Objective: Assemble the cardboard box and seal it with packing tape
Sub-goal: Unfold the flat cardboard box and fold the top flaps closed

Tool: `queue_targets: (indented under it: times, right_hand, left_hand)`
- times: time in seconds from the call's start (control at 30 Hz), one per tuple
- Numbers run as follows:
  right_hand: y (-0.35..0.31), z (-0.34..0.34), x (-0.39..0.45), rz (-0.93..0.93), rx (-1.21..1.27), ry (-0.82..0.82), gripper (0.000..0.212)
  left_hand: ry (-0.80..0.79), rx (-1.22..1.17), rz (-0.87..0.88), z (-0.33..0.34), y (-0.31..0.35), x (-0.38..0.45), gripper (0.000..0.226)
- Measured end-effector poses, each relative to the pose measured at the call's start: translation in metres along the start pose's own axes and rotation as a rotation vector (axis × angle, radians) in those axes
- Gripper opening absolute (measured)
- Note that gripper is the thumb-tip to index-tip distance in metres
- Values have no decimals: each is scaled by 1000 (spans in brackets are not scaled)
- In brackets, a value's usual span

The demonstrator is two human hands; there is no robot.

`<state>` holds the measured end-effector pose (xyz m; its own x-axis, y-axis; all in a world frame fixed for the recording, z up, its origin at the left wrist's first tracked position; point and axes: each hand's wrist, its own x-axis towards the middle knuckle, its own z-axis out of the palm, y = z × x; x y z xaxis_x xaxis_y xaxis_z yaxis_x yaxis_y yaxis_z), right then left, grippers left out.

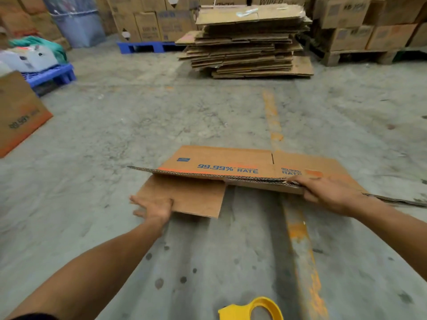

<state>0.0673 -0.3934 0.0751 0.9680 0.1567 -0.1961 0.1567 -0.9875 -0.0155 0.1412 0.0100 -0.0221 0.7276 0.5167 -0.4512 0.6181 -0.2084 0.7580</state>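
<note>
Single head view, looking forward and down over concrete floor; close to both hands, wide-angle.

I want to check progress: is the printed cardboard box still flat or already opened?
Still flat: the cardboard box shows stacked layers, both hands gripping.

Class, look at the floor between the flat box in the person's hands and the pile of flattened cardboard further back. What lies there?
Head view: only bare concrete floor, crossed by a worn orange line.
</note>
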Motion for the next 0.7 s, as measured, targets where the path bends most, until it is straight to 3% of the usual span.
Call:
queue_targets:
  times: [0.07, 0.13, 0.3, 0.53, 0.7]
  right_hand:
    - [2, -4, 2, -19, 27, 61, 67]
    - [0, -5, -2, -67, 1, 95, 77]
    - [8, 10, -31, -181, -127, 91, 95]
    - [25, 31, -72, 21, -52, -7, 93]
    - [25, -17, -65, 165, -242, 182, 96]
  left_hand:
    - [-121, -233, 39, 7, 7, -1, 88]
    - [-75, -328, 109, 10, 23, -5, 97]
    - [52, -267, 230, 13, 55, -5, 93]
    - [-19, -326, 394, 17, 73, 10, 103]
    - [-58, -299, 452, 2, 118, 1, 96]
